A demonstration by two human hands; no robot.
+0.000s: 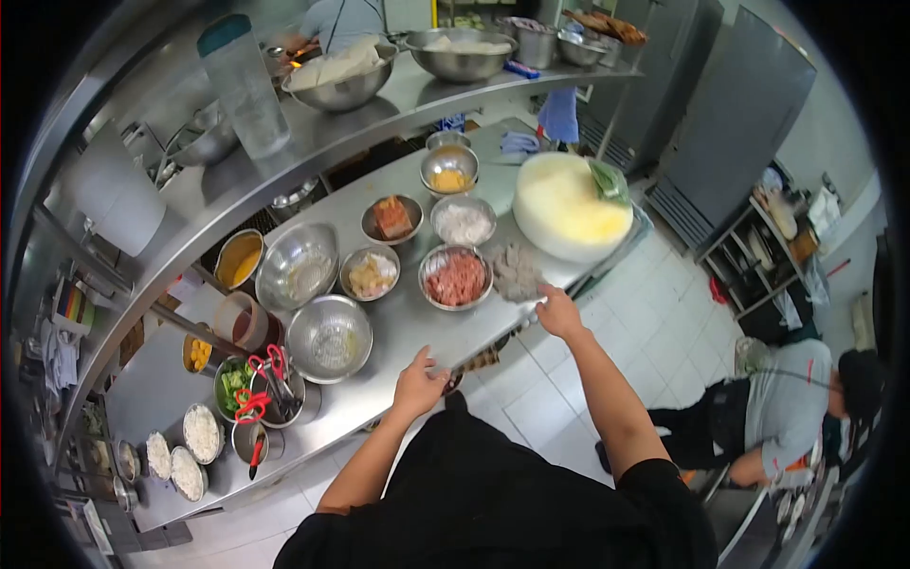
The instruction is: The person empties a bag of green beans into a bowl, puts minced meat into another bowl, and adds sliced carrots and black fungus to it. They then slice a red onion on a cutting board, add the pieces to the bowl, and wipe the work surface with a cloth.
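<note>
My right hand (557, 311) is at the table's front edge, its fingers closed on the near right corner of a crumpled grey cloth (517, 273). Left of the cloth sits a steel bowl of raw minced meat (456, 278). My left hand (422, 382) hovers by the table edge with fingers apart, holding nothing. In front of it, to the left, stands a wide steel bowl (330, 339) with a little residue inside. Behind the meat are a bowl of white pieces (464, 222) and a bowl of pale chunks (370, 273).
A thick round white block (572, 207) with a green packet on it stands at the right end. Scissors (273, 379) fill a pot at left, near bowls of rice (202, 432). A steel shelf (379, 119) spans above. A co-worker (787, 408) bends at far right.
</note>
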